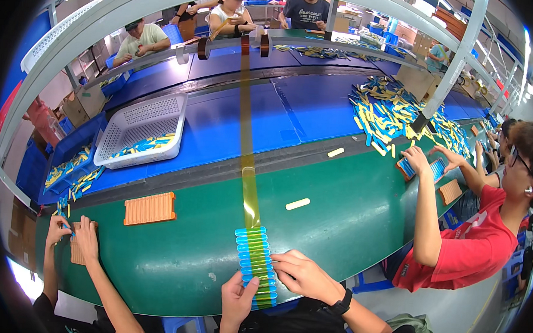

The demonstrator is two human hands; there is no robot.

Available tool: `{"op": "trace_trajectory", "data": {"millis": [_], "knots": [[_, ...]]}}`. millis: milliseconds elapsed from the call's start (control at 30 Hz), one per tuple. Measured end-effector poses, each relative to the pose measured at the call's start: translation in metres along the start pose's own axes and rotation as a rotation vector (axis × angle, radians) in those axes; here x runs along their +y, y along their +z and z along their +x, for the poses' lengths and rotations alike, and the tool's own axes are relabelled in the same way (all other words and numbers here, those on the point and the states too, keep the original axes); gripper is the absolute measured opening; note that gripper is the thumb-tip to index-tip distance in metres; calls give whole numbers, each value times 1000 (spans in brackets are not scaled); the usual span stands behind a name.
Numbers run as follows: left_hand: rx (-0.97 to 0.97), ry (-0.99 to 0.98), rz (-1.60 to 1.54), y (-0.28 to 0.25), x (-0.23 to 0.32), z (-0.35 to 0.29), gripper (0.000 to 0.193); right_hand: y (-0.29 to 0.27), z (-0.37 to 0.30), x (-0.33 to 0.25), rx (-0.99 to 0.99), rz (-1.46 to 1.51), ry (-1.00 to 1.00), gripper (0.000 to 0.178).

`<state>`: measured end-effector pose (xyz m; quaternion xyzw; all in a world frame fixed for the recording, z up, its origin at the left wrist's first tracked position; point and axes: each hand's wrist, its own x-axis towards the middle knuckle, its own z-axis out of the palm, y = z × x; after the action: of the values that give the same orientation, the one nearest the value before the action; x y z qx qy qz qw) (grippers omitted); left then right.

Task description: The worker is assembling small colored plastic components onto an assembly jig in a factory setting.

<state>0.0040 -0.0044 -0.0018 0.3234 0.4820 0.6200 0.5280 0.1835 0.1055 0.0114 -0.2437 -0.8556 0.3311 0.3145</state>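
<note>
A row of short blue strips with rounded ends (243,257) lies side by side at the table's near edge. Amber see-through tape (251,208) runs lengthwise over their middles and stretches away to a tape roll (245,45) on the overhead bar. My left hand (237,299) grips the row's near left side, its thumb on top of the strips. At the right ends, my right hand (302,273) has its fingers closed together against the row; its fingertips' undersides are hidden. A single pale yellow strip (297,204) rests beyond my right hand.
An orange ribbed tray (150,208) lies to the left. Further back stand a white basket (142,127) with strips inside and a big heap of blue and yellow strips (396,116). Co-workers' hands (85,241) handle a tray at left; a person in red (468,237) works at right.
</note>
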Motion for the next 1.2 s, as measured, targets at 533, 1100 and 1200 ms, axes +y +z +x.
{"op": "trace_trajectory", "data": {"millis": [533,1100,1200], "knots": [[-3,3,29,0,3,1,27,-5,-6,-1,-17,-34,-104,25],[-120,-80,-208,-4,8,14,29,-140,66,81,-42,-678,144,104],[-175,-42,-112,2,28,18,32,-149,77,95,-157,-554,406,110]]}}
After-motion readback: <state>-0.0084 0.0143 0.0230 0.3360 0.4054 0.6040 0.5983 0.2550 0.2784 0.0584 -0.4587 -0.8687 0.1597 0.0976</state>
